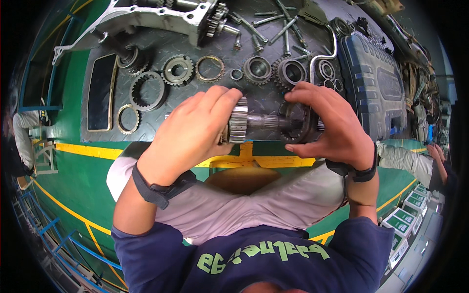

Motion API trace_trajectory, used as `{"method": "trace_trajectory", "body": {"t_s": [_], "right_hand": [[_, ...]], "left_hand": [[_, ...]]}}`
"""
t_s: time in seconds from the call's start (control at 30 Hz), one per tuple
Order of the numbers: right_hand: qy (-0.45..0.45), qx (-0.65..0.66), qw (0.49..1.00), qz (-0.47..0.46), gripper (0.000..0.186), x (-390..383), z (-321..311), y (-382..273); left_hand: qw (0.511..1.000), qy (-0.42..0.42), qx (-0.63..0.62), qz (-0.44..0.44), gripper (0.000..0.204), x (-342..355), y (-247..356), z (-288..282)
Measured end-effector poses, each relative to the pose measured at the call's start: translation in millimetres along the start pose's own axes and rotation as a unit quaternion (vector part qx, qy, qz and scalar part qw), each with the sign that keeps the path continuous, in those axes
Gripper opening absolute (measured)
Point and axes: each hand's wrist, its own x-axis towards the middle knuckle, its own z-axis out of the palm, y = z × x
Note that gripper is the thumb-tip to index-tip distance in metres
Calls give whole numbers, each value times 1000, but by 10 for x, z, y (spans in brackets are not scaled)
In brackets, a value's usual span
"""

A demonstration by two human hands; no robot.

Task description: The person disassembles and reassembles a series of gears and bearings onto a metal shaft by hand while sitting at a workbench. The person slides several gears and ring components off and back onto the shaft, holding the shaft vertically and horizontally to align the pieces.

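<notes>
While a dark blue shirt is filling the near edge, its soft cloth bearing pale green lettering, light creased trousers are spreading just beyond it. Black bands are wrapping the 2 wrists. The left hand is grasping the ribbed left part of a metal shaft, its fingers curling over the top; the right hand is holding a dark gear ring between thumb and fingers, and that ring is encircling the shaft's right part. The shaft is running crosswise between the hands at the desk's near edge, showing grey steel: a bright cylinder with straight grooves, a slimmer stepped middle, and a tip poking out past the ring.

On the dark desk, whose surface is showing a raised tread pattern, a thin brassy toothed ring and a wider grey toothed ring are lying flat. A glossy black phone is resting to their left, and a ridged plastic case is sitting at the right. Farther back, a cupped gear is standing near a 2nd gear. Threaded bolts are scattering beyond, and a rough cast housing is occupying the far left.
</notes>
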Motion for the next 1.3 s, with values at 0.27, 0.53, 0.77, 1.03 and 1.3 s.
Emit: {"method": "trace_trajectory", "body": {"t_s": [0.27, 0.53, 0.77, 1.03, 1.3], "right_hand": [[47, -1, 992, 113, 67, -533, -295, 120], [176, -53, 958, 220, 67, -926, -8, 237], [214, -89, 951, 204, 57, -829, 295, 389], [229, -56, 948, 214, 51, -839, 426, 473], [248, -26, 933, 259, 51, -982, 90, 202]], "left_hand": [[998, -6, -55, -8, 74, 55, -40, -57], [995, 4, -83, -45, 75, 29, -83, -89], [998, 2, -49, -49, 78, 42, -81, -73], [999, -5, -30, -24, 77, 71, -41, -65], [998, -4, -47, -41, 78, 69, -86, -51]]}}
